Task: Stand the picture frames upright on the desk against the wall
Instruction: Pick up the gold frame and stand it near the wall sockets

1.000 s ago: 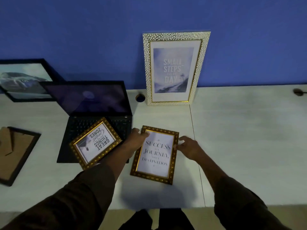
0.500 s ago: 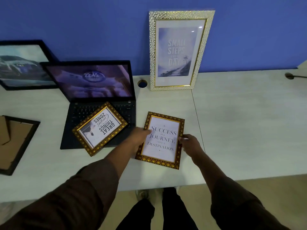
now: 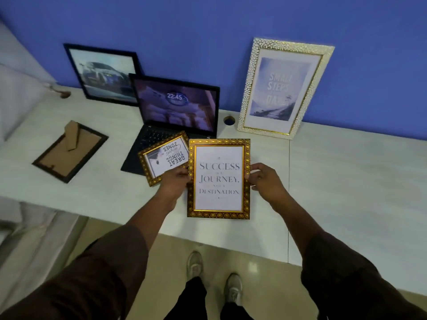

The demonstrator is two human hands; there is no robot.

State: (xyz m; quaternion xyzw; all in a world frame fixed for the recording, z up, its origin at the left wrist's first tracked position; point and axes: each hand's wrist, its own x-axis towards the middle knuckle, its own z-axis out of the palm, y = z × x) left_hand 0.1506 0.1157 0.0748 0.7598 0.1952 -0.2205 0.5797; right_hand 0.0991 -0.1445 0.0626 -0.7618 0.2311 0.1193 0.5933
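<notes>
The gold frame reading "Success" (image 3: pixel 219 179) is held above the white desk (image 3: pixel 346 185), facing me. My left hand (image 3: pixel 174 181) grips its left edge and my right hand (image 3: pixel 265 181) grips its right edge. A smaller gold frame reading "Great Things" (image 3: pixel 164 157) lies flat, partly on the laptop keyboard. A white-and-gold frame (image 3: pixel 280 88) and a black frame with a car picture (image 3: pixel 104 73) lean upright against the blue wall. A black frame (image 3: pixel 69 151) lies face down at the left.
An open laptop (image 3: pixel 178 107) with a lit screen stands left of centre. A cable hole (image 3: pixel 229 120) is beside it. The desk's front edge runs below my hands, with my shoes (image 3: pixel 215 280) on the tiled floor.
Both hands have lifted the "Success" frame off the desk and tilted it up toward me. The view has pulled back and swung left.
</notes>
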